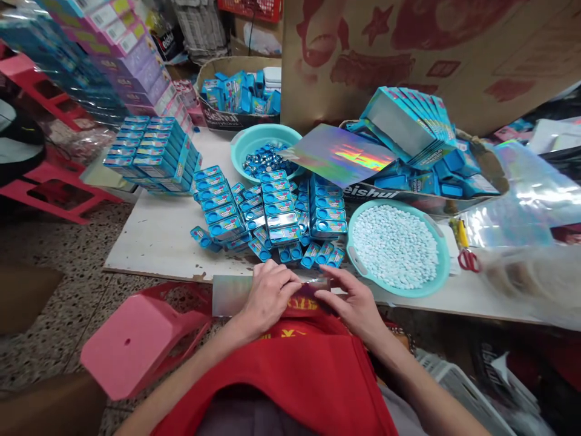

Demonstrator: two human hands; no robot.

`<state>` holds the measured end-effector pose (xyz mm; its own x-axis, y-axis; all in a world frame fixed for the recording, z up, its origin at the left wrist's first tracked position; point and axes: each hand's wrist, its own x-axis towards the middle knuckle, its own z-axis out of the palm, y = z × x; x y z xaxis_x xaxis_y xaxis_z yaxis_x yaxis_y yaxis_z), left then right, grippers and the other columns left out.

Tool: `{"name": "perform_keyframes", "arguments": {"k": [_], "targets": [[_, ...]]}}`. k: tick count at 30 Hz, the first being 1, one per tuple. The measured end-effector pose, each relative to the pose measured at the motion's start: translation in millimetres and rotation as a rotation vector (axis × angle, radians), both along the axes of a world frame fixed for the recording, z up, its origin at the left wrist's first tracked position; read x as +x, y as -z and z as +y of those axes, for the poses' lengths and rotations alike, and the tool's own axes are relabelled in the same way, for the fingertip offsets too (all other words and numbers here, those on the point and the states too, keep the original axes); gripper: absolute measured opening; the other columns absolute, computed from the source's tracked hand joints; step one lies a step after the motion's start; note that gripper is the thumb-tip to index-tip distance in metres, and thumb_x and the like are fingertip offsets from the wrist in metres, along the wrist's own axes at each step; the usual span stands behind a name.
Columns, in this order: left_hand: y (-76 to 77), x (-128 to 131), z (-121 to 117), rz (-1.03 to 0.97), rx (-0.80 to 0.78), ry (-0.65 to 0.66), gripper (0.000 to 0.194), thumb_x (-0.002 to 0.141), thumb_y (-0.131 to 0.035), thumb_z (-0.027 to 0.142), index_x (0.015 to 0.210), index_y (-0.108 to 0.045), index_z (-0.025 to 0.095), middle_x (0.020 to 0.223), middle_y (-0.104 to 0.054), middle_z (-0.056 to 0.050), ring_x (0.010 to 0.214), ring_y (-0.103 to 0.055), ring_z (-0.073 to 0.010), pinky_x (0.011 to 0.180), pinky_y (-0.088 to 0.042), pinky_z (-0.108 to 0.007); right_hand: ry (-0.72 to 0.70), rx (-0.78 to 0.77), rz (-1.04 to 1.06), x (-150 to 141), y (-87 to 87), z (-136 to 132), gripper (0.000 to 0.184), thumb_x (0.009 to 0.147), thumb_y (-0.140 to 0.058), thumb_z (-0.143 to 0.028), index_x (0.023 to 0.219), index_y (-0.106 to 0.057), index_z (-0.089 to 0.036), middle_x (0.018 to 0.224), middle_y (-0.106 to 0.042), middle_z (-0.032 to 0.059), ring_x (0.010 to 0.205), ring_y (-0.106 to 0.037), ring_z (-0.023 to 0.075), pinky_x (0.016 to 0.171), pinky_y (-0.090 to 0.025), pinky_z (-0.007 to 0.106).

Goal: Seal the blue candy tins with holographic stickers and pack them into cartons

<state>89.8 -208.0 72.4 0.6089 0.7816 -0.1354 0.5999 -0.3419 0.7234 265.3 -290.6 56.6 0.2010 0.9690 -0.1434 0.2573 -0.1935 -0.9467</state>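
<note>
The left hand [270, 290] was bent over a pale, shiny sheet [231, 295] and looked to be pinching it, with one end poking out to its left. The right hand [351, 297] was at the other side, its thumb and first finger a bit apart by a clear edge, and I could not tell if it gripped anything. The sheet was low, by the front edge of the white table [154, 236], just above the red apron [299, 363]. To work the sheet well, it seemed best to hold it softly by its sides, keep it flat, and pull both ends the same amount so it would not crease. The thin plastic looked easy to bend. Little blue tins [276, 206] stood in stacks near the middle of the front edge, so bumping them with knuckles could have tipped some over. A bowl [443, 269] of small white pieces [394, 242] sat to the right, close to the front edge, so the right elbow needed care too. Stacked blue boxes [154, 151] stood near the back left corner.
</note>
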Motion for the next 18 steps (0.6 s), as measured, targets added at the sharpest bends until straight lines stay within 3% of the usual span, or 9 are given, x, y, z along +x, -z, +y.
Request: {"name": "perform_keyframes", "arguments": {"k": [2, 6, 11, 13, 15, 17, 18], "targets": [[-0.5, -3.8, -1.9, 0.019, 0.056, 0.046, 0.023, 0.09, -0.051, 0.028, 0.073, -0.064, 0.022, 0.075, -0.062, 0.003, 0.083, -0.047, -0.0149, 0.079, -0.029, -0.033, -0.138, 0.102, -0.238, 1.9, -7.0, 3.9, 0.023, 0.085, -0.06, -0.043, 0.094, -0.068, -0.023, 0.08, -0.062, 0.0039, 0.074, -0.058, 0.0165, 0.063, -0.047, 0.026], [8.9, -17.0, -6.9, 0.066, 0.199, 0.118, 0.026, 0.093, -0.046, 0.033, 0.077, -0.063, 0.021, 0.077, -0.062, 0.002, 0.081, -0.046, -0.0158, 0.084, -0.027, -0.035, -0.301, 0.159, -0.584, 4.8, -11.3, 2.9, 0.033, 0.095, -0.043, -0.037, 0.077, -0.065, -0.02, 0.071, -0.058, 0.0043, 0.071, -0.055, 0.0165, 0.064, -0.042, 0.026], [24.0, -37.0, -11.4, 0.137, 0.284, 0.188, 0.03, 0.094, -0.042, 0.036, 0.078, -0.063, 0.021, 0.077, -0.06, 0.0, 0.08, -0.045, -0.0168, 0.081, -0.026, -0.035, -0.289, 0.04, -0.63, 11.8, -9.9, -7.7, 0.035, 0.095, -0.042, -0.037, 0.069, -0.059, -0.021, 0.07, -0.057, 0.0025, 0.068, -0.055, 0.0154, 0.061, -0.042, 0.025], [24.4, -40.6, -12.6, 0.134, 0.286, 0.212, 0.032, 0.095, -0.04, 0.035, 0.078, -0.063, 0.021, 0.077, -0.059, 0.0, 0.08, -0.044, -0.0168, 0.08, -0.025, -0.035, -0.288, 0.056, -0.685, 9.5, -10.1, -10.0, 0.033, 0.094, -0.043, -0.038, 0.074, -0.062, -0.021, 0.076, -0.059, 0.0041, 0.073, -0.056, 0.0171, 0.063, -0.043, 0.027], [22.2, -40.7, -13.7, 0.117, 0.268, 0.232, 0.032, 0.095, -0.039, 0.034, 0.077, -0.062, 0.021, 0.077, -0.059, 0.0, 0.08, -0.044, -0.0166, 0.079, -0.026, -0.034, -0.266, 0.188, -0.798, 1.4, -9.6, -10.4, 0.027, 0.093, -0.046, -0.039, 0.089, -0.066, -0.021, 0.095, -0.061, 0.0086, 0.091, -0.055, 0.0216, 0.076, -0.044, 0.033], [19.8, -38.8, -14.5, 0.11, 0.241, 0.255, 0.032, 0.095, -0.039, 0.034, 0.076, -0.061, 0.02, 0.077, -0.059, 0.0, 0.08, -0.045, -0.0163, 0.078, -0.026, -0.034, -0.287, 0.339, -0.878, -10.3, -7.7, -9.5, 0.023, 0.093, -0.048, -0.037, 0.102, -0.065, -0.023, 0.105, -0.061, 0.0089, 0.101, -0.051, 0.0231, 0.092, -0.036, 0.04], [19.2, -37.9, -14.6, 0.114, 0.229, 0.264, 0.033, 0.095, -0.039, 0.034, 0.075, -0.061, 0.02, 0.077, -0.059, 0.0, 0.08, -0.046, -0.0163, 0.077, -0.026, -0.033, -0.317, 0.384, -0.899, -16.2, -6.1, -8.7, 0.021, 0.093, -0.048, -0.034, 0.102, -0.065, -0.024, 0.1, -0.062, 0.0071, 0.098, -0.051, 0.0218, 0.096, -0.032, 0.041]]}}
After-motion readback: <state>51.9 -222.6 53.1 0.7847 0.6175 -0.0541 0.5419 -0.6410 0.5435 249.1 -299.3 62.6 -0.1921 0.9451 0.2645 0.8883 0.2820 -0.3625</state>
